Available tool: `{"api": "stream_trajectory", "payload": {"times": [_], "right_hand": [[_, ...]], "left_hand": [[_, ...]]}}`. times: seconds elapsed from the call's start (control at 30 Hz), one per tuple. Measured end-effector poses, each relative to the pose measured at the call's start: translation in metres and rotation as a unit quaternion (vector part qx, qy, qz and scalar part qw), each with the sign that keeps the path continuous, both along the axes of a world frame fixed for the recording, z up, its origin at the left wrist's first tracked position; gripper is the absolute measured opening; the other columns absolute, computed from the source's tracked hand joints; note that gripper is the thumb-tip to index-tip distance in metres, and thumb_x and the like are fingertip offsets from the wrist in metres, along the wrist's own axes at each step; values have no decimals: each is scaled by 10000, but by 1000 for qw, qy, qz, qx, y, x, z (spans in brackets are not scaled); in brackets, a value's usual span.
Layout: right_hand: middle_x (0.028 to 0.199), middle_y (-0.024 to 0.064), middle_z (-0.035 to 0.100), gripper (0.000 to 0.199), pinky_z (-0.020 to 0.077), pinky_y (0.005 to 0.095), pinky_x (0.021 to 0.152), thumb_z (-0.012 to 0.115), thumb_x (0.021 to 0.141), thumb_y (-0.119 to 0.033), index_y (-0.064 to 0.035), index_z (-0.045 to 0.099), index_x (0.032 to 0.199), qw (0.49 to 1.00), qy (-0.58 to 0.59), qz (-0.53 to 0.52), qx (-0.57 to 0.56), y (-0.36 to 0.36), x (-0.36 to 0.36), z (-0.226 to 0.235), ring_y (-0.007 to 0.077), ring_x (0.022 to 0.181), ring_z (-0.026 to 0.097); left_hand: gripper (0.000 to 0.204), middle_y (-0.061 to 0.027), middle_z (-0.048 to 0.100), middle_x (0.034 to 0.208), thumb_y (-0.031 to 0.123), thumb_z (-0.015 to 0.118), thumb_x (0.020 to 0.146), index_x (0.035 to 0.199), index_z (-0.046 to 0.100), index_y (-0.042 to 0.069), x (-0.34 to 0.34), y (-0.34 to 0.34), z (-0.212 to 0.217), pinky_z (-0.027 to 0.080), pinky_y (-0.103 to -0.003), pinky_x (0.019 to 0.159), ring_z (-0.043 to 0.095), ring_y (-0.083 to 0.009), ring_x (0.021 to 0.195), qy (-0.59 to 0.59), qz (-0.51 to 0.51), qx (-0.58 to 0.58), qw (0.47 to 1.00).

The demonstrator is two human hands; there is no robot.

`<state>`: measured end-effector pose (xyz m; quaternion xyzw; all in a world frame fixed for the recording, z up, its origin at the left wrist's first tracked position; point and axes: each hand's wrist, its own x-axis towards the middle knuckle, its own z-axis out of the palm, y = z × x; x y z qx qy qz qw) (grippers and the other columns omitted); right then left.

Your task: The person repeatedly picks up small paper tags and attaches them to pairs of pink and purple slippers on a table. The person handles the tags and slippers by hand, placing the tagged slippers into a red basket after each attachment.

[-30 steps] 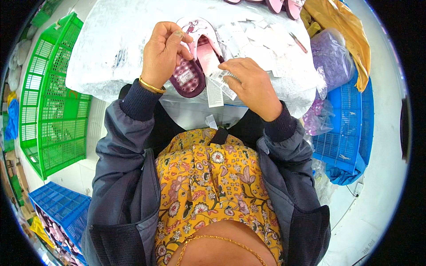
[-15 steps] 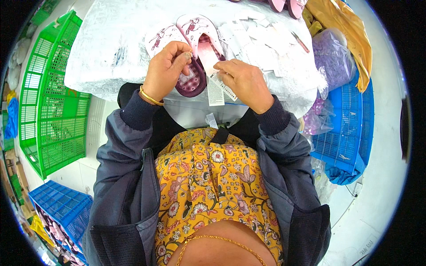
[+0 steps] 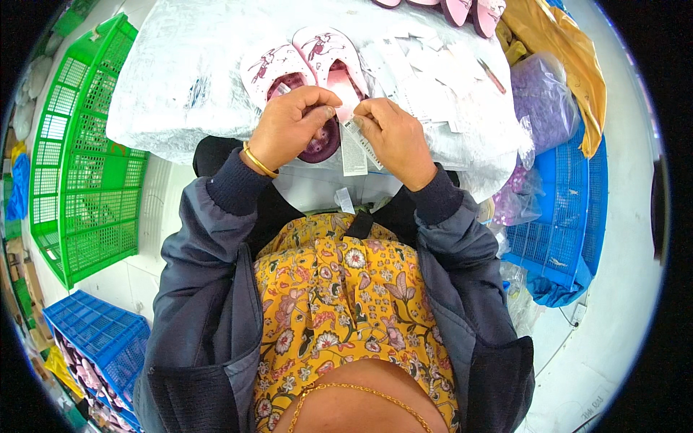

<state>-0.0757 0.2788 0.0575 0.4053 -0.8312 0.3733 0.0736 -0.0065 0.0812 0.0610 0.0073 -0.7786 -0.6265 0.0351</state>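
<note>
A pair of small pink slippers (image 3: 317, 54) with maroon insoles lies on a white wrapped table (image 3: 180, 79) in front of me. My left hand (image 3: 289, 130), with a gold bangle on its wrist, pinches at the heel of the slippers. My right hand (image 3: 393, 137) holds a white paper tag (image 3: 354, 151) that hangs down from its fingers. The fingertips of both hands meet over the slippers' heel end. Several more white tags (image 3: 433, 72) lie scattered on the table to the right.
A green plastic crate (image 3: 79, 159) stands at the left. A blue crate (image 3: 570, 209) with purple bagged goods (image 3: 541, 101) sits at the right, under a yellow cloth (image 3: 563, 50). Another blue crate (image 3: 94, 339) with pink items is at lower left. More pink slippers (image 3: 462, 9) lie at the table's far edge.
Both hands have come together lower over the slippers' heel. The left hand dropped from its raised position, and the right hand brought the tag up to it.
</note>
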Motion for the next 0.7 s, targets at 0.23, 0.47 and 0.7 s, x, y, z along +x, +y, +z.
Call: {"api": "stream_trajectory", "payload": {"times": [0.23, 0.47, 0.7], "right_hand": [[802, 111, 638, 134, 500, 389, 613, 710, 816, -103, -43, 611, 884, 999, -40, 7, -32, -1, -2, 0, 313, 702, 634], [816, 104, 659, 118, 507, 343, 617, 733, 803, -74, -29, 654, 878, 995, -71, 14, -68, -2, -4, -3, 259, 693, 651], [829, 98, 673, 116, 509, 328, 616, 736, 803, -74, -22, 666, 881, 993, -86, 22, -79, -2, -7, -7, 243, 696, 660]], "left_hand": [[148, 27, 625, 830, 55, 620, 928, 1065, 654, 8, -5, 3, -3, 437, -188, 572, 522, -23, 637, -20, -19, 17, 999], [139, 25, 622, 866, 65, 642, 921, 1047, 618, 13, -12, 3, -4, 449, -191, 615, 536, -23, 707, 20, -50, -19, 998], [159, 16, 625, 916, 58, 640, 920, 1067, 606, 8, -15, 3, -9, 471, -204, 679, 565, -34, 804, 41, -73, 21, 996]]}}
